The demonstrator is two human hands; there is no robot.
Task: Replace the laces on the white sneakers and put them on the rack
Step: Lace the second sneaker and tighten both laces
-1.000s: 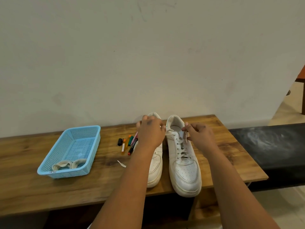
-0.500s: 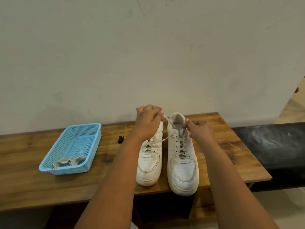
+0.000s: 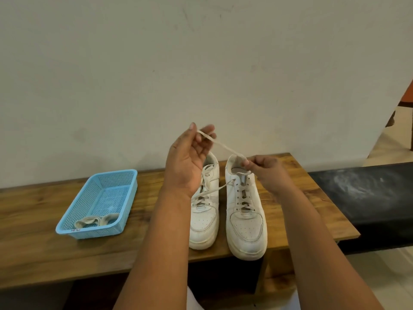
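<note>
My left hand (image 3: 190, 157) and right hand (image 3: 266, 168) pinch one lace (image 3: 220, 145) taut, slanting up-left above the right sneaker (image 3: 244, 218) near the surface's front edge.

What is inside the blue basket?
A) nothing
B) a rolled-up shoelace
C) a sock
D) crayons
B: a pale rolled-up shoelace lies in the near end of the blue basket on the wooden table, left of the sneakers.

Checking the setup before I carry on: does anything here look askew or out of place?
Only the loose lace: it stretches in the air between left hand and right hand. Both sneakers sit upright, side by side on the wooden bench.
</note>
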